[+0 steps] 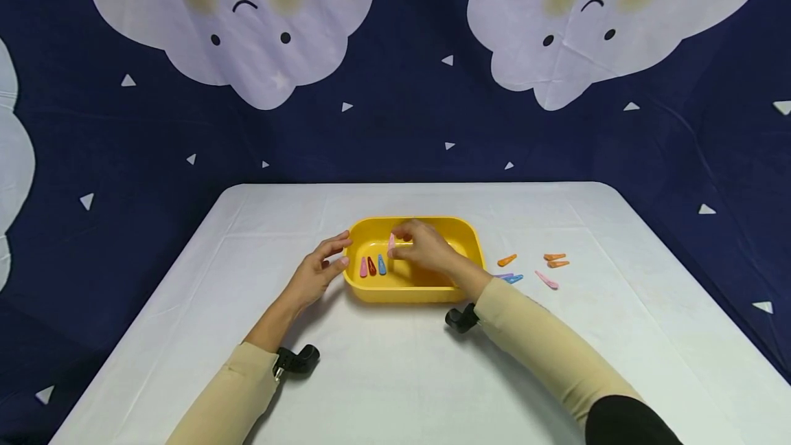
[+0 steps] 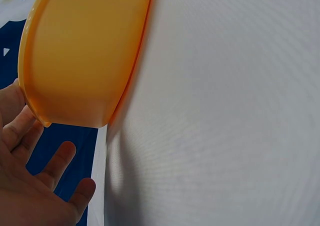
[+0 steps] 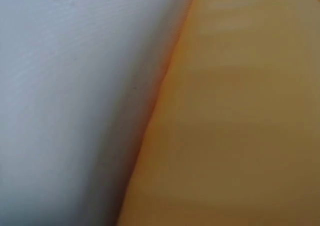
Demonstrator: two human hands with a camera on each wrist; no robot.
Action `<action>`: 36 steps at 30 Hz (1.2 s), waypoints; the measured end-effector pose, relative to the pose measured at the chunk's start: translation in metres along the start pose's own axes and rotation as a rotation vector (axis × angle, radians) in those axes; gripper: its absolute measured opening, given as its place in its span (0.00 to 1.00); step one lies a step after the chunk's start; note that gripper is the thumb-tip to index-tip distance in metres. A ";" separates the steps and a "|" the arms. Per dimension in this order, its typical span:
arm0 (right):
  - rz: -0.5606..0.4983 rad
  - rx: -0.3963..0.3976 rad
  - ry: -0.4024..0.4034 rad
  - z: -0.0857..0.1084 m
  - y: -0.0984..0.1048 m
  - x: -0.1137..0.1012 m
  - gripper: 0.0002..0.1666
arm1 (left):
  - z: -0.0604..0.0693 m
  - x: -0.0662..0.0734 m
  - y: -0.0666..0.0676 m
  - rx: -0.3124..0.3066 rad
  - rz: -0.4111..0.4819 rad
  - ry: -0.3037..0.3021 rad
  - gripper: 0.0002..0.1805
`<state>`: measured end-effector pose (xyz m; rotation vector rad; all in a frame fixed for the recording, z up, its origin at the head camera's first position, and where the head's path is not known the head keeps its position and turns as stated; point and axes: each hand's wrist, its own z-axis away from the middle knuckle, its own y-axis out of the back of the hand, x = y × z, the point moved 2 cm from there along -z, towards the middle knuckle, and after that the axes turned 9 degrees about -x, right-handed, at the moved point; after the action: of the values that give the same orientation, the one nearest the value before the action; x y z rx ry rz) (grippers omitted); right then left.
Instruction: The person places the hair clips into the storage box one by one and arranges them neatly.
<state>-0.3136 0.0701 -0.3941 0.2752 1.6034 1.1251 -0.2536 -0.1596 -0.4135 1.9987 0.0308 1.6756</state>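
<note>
A yellow plastic tray (image 1: 395,296) sits on the white-covered table. Inside it, toward the left, a pink hair clip (image 1: 363,267), a dark red hair clip (image 1: 371,266) and a blue hair clip (image 1: 381,264) lie side by side. Between thumb and fingers, my right hand (image 1: 425,247) pinches another pink hair clip (image 1: 391,242) above the tray's inside, just behind that row. My left hand (image 1: 313,275) touches the tray's left end, its fingers spread and loosely extended, as the left wrist view also shows. Only the tray's outer wall (image 3: 235,136) and the cloth appear in the right wrist view.
Right of the tray lie several orange hair clips (image 1: 507,260), a pink one (image 1: 546,281), and a blue one (image 1: 515,279) against a purple one (image 1: 503,275). My right forearm partly covers this side. A dark blue cloth with clouds (image 1: 395,143) hangs behind the table.
</note>
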 end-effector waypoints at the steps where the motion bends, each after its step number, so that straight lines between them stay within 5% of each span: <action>1: 0.002 -0.001 -0.003 0.000 -0.001 0.000 0.31 | 0.000 0.000 0.000 0.001 0.002 -0.001 0.22; 26: 0.100 -0.085 -0.006 -0.002 -0.014 0.004 0.30 | 0.002 0.002 0.000 0.002 0.005 -0.025 0.22; 36: 0.233 -0.091 0.038 -0.004 -0.017 0.005 0.30 | 0.002 0.004 0.000 0.003 0.003 -0.017 0.22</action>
<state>-0.3124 0.0629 -0.4111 0.3904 1.5766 1.3853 -0.2511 -0.1594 -0.4101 2.0167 0.0239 1.6612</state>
